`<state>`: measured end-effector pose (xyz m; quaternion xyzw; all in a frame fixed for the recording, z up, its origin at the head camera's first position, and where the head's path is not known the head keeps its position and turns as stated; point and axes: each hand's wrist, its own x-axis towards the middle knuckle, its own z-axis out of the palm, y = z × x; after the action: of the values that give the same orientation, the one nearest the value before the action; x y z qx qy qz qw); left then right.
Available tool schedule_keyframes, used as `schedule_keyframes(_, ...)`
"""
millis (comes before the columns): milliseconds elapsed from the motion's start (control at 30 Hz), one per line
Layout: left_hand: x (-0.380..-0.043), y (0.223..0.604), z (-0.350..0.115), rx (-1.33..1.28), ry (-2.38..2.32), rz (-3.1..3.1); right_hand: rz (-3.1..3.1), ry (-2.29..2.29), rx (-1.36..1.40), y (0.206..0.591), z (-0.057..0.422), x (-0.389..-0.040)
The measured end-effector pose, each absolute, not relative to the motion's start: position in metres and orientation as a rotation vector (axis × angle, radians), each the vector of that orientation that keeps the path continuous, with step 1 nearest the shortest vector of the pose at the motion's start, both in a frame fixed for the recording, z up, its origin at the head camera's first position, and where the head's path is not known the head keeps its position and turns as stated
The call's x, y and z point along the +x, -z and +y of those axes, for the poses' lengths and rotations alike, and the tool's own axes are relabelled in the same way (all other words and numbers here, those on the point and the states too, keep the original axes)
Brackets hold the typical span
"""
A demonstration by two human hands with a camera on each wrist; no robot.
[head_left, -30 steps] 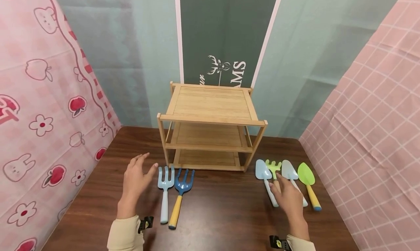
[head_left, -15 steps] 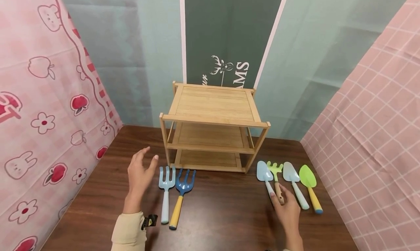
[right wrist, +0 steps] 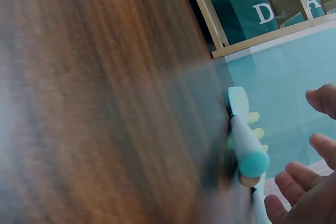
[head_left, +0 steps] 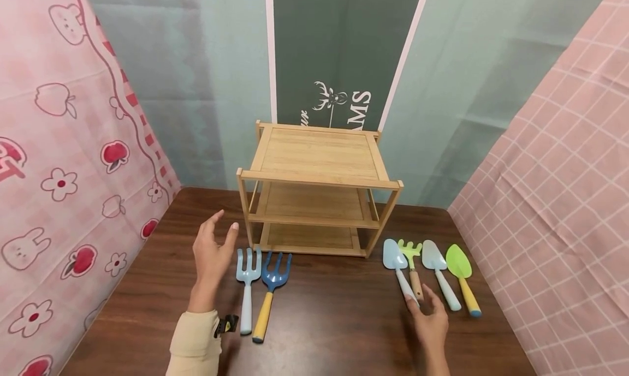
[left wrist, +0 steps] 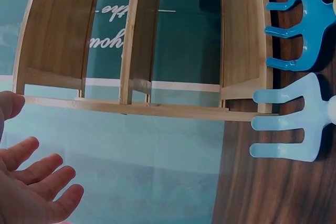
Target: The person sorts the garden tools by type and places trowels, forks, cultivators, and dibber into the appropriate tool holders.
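My left hand (head_left: 210,256) hovers, fingers spread, left of a light blue hand fork (head_left: 248,269) and a blue hand fork with a yellow handle (head_left: 275,278). Both forks lie on the table, tines toward a wooden rack. On the right, my right hand (head_left: 430,322) has its fingertips by the handle end of a light blue trowel (head_left: 395,255); in the right wrist view the fingers (right wrist: 299,179) are loosely bent and stand apart from that trowel's handle (right wrist: 247,145). Beside it lie a small green rake (head_left: 410,250) with a wooden handle, a pale trowel (head_left: 434,255) and a green trowel (head_left: 459,262) with a yellow handle.
A three-tier wooden rack (head_left: 319,155) stands at the back middle of the brown table (head_left: 334,310). Patterned pink cloths hang left (head_left: 59,147) and right (head_left: 555,163), and a green cloth (head_left: 236,81) hangs behind.
My right hand has drawn back toward me from over the rake, whose wooden handle now shows. The left hand has shifted slightly forward and right. The tools lie where they were.
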<state>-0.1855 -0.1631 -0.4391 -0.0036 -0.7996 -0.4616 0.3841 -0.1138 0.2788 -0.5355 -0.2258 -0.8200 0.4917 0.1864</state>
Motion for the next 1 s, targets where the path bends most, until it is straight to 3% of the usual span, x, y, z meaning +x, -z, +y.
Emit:
schedule_keyframes(433, -0.200, 0.417, -0.151, -0.091, 1.173, -2.015, -1.970, -1.648, -0.899, 0.551, 0.282, -0.113)
schedule_keyframes(1000, -0.223, 0.402, -0.144, -0.054, 1.301, -1.962, -2.244, -1.518, -0.881, 0.556, 0.286, -0.117)
